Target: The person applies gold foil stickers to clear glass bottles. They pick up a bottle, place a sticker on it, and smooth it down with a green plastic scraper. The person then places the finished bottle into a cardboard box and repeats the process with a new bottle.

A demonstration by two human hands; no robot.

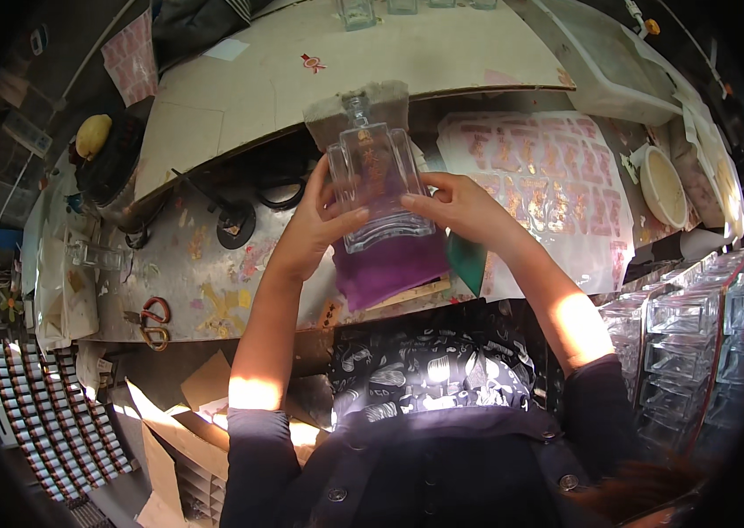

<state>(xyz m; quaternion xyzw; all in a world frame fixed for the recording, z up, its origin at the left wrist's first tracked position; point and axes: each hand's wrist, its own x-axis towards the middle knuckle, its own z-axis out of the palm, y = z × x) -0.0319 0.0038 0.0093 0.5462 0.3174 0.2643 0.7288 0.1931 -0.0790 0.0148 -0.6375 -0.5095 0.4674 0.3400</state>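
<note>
Both of our hands hold the clear glass bottle (378,180) upright above the counter (205,273): our left hand (319,224) has its grip wrapped around the bottle's left side with the thumb laid across the lower front, and our right hand (460,207) has its grip pressed to the right edge, fingertips on the glass. The bottle is flat and rectangular with a narrow neck, and a gold-coloured mark shows on its face.

Nearest to us, at lower left, we see torn cardboard pieces (178,422) and a tray of small red-and-white items in rows (55,422). At lower right, stacks of empty clear glass bottles (689,343) stand well apart from our hands.

Just under the bottle lies a purple cloth (389,268), with a green piece (469,260) beside it under our right wrist. On the paint-stained counter to the left lie red-handled scissors (156,321) and another clear bottle on its side (95,255).

Farther out, to the right of the bottle, a sheet of pink and gold decals (557,176) is spread out, and beyond it sits a round white bowl (662,187). Behind the bottle a grey pad (389,97) sits at the edge of a pale raised board (301,79), and a yellow object (93,134) rests at far left.
</note>
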